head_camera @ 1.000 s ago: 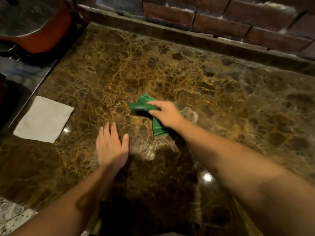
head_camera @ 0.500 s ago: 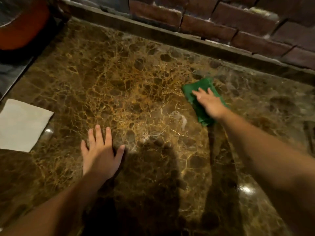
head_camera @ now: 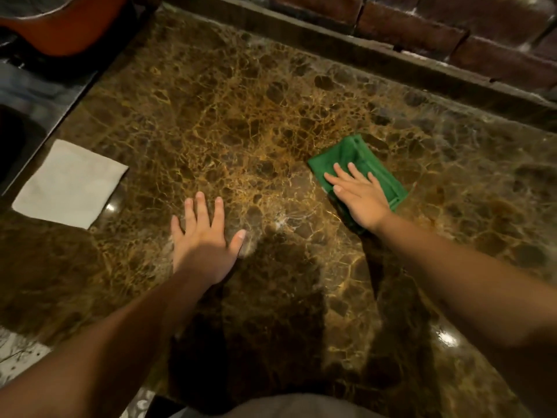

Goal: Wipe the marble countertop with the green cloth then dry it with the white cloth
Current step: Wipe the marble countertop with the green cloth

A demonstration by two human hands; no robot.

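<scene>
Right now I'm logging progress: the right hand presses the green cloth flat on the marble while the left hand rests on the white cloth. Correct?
Not quite. In the head view the left hand rests on bare marble, apart from the white cloth. The right hand does press the green cloth flat.

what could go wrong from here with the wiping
The flat right hand only presses the folded green cloth, so it may bunch or slip out. The left hand rests bare on the brown marble countertop, possibly leaving smudges. The white cloth lies near the counter's left edge.
</scene>
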